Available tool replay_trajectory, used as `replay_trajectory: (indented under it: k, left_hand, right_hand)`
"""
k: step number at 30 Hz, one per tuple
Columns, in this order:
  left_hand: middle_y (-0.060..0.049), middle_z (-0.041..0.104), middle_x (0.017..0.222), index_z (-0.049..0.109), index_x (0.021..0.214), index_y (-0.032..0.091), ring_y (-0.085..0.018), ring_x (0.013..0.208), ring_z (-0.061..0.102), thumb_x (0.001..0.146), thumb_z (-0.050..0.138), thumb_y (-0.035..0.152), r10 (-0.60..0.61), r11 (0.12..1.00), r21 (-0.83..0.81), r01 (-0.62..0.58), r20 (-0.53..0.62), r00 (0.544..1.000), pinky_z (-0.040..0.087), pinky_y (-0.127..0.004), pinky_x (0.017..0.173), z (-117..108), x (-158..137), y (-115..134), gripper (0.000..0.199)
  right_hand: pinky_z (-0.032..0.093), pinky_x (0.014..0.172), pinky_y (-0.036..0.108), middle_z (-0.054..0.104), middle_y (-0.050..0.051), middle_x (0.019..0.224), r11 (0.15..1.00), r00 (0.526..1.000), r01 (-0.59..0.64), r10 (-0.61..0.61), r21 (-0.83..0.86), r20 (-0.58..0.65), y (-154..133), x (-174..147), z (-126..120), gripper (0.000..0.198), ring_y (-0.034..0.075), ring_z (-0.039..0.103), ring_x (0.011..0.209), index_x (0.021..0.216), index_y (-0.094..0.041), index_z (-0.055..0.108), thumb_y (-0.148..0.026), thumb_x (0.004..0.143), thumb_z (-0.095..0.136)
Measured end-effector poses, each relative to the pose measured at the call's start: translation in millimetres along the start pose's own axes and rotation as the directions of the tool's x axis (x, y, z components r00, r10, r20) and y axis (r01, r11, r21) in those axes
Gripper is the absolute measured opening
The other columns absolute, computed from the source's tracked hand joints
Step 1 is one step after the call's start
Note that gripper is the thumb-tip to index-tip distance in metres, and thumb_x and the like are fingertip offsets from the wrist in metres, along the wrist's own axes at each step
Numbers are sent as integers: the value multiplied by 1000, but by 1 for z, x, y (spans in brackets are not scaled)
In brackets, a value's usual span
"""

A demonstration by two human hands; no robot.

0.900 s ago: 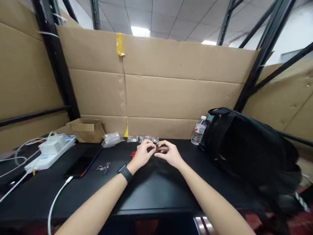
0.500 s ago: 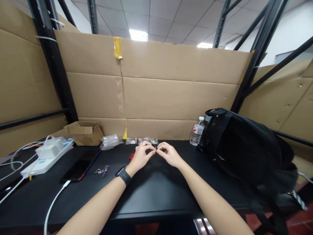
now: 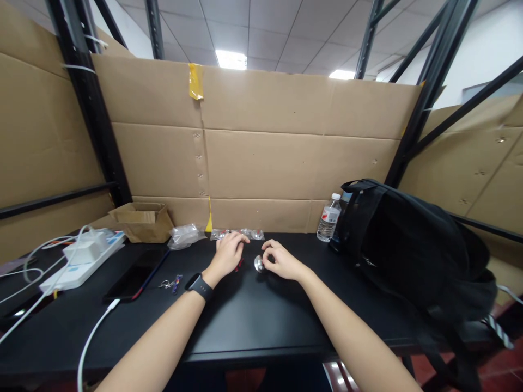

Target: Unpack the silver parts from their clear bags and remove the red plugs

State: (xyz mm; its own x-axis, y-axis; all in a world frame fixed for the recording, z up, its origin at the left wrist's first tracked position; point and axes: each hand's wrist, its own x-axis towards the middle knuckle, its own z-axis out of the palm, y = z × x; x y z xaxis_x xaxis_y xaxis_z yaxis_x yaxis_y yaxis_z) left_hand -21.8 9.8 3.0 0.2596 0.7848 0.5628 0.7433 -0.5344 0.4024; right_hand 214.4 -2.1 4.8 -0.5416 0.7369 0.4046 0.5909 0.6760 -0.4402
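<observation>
My right hand [image 3: 281, 260] pinches a small shiny silver disc [image 3: 259, 264] between thumb and index finger, just above the black table [image 3: 245, 332]. To its left, my left hand [image 3: 227, 255] is open, fingers stretched forward and thumb apart. It wears a dark watch [image 3: 199, 285] at the wrist. A small red item [image 3: 239, 265] shows by the left thumb, partly hidden by that hand; its kind is unclear. Behind the left fingers lie several small clear plastic packets [image 3: 255, 234] with bits of red in them.
A black backpack [image 3: 420, 250] and a water bottle [image 3: 329, 218] stand on the right. Towards the left are a cardboard box [image 3: 143, 231], a clear plastic bag [image 3: 184, 237], a phone [image 3: 137, 275], a keyring [image 3: 166, 284] and a white power strip [image 3: 73, 267] with cables. Cardboard [image 3: 261, 163] walls the back.
My hands have come apart. The left has let go, opened and moved left over the red item; the right keeps the disc, which now faces the camera.
</observation>
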Motion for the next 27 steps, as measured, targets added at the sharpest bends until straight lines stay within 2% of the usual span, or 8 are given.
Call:
replay_trajectory:
  k: [7,11,15,20,22,23,25,27]
  left_hand:
    - [-4,72,108,76,89,30,-31,113,55,91,58,36,-45,990,141,12,232,972,38,-47,95,-9,-1,-26,19]
    - [-6,72,104,76,78,27,-32,113,53,83,68,44,-38,987,158,-3,260,965,36,-48,97,-6,-3,-22,20]
    - [-5,72,101,74,74,25,-30,110,53,83,66,31,-31,984,176,-21,284,958,33,-47,98,-4,-5,-16,14]
    - [-6,72,96,70,82,24,-28,105,55,91,56,30,-8,991,133,-28,265,964,34,-45,96,2,-7,-18,18]
    - [-5,72,93,68,87,25,-27,102,57,95,52,32,-5,996,92,-16,225,974,34,-45,96,4,-6,-18,19]
    - [-4,73,93,67,89,25,-26,101,58,95,51,33,-6,997,72,-9,208,978,34,-45,95,5,-6,-18,19]
    - [-3,73,94,67,89,25,-25,100,60,95,54,34,-3,999,34,-3,186,983,34,-44,95,5,-4,-17,17]
    - [-3,73,94,69,89,25,-25,100,61,92,59,34,8,1000,-2,-8,179,984,34,-43,95,5,-4,-15,14]
  right_hand:
    - [43,104,41,60,10,120,997,994,-78,79,-10,70,4,-3,-12,8,25,55,116,74,-18,69,-18,82,69]
    - [43,103,38,61,9,122,995,992,-102,100,15,81,4,-4,-15,6,24,57,115,75,-18,70,-19,81,69]
    - [43,101,36,63,9,121,991,986,-128,125,22,105,2,-3,-17,8,24,59,115,72,-18,70,-18,80,69]
    - [49,83,31,68,6,97,991,985,-134,131,20,110,6,-7,-33,13,19,65,88,80,-18,70,-27,87,64]
    - [50,77,30,68,5,94,982,973,-185,188,-40,134,14,-14,-44,18,20,65,85,91,-20,72,-35,81,73]
    - [50,76,30,69,5,98,975,962,-208,218,-75,162,19,-17,-50,30,21,65,88,97,-21,72,-36,72,80]
    - [51,74,29,69,5,102,948,921,-292,315,-130,229,30,-25,-60,52,21,66,87,104,-22,73,-32,55,90]
    - [51,72,27,70,4,100,925,874,-358,379,-124,303,40,-30,-65,59,19,66,82,106,-21,73,-30,51,91]
